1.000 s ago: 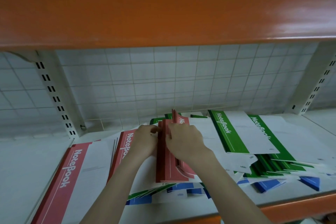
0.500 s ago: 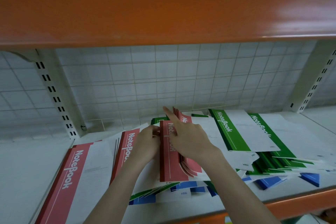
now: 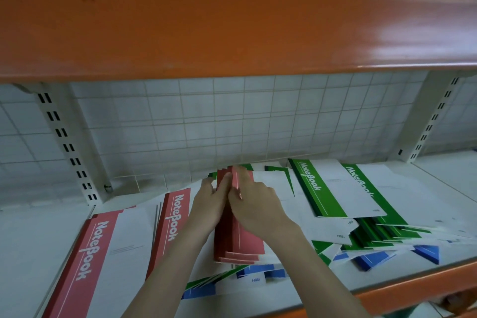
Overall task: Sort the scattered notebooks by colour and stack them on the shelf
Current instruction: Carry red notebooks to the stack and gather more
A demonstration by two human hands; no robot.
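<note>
A bundle of red notebooks (image 3: 241, 245) stands on edge, spines up, in the middle of the white shelf (image 3: 31, 248). My left hand (image 3: 210, 205) presses its left side and my right hand (image 3: 254, 205) clasps its right side and top. A red notebook (image 3: 103, 261) lies flat at the left, with another red notebook (image 3: 172, 217) beside it. Green notebooks (image 3: 333, 188) lie spread to the right. Blue notebooks (image 3: 371, 259) poke out under the heap near the front.
An orange upper shelf (image 3: 232, 26) hangs close overhead. White slotted uprights (image 3: 69, 144) stand at the back left and back right, in front of a tiled wall. The orange front lip (image 3: 402, 289) bounds the lower shelf.
My right forefinger, which pointed up over the bundle, has folded back down onto it. Both hands have squeezed the red notebooks tighter together. The view has tilted up slightly.
</note>
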